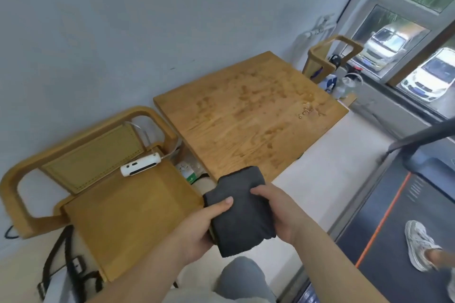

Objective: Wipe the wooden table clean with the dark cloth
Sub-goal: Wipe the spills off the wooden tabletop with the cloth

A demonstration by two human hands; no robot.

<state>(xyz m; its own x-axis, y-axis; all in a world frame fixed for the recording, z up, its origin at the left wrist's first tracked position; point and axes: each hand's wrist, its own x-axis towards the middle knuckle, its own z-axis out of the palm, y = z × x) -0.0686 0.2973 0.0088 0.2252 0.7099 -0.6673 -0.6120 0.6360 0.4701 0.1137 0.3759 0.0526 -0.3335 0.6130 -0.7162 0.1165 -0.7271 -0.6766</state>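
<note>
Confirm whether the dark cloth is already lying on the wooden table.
No, the left hand and right hand hold the folded dark cloth in the air, off the wooden table.

Both bare forearms reach in, one from seven o'clock, the other from five. The left hand (202, 226) grips the dark cloth (240, 216), thumb on top; the right hand (283, 214) clamps its three o'clock edge, fingers curled over.
</note>
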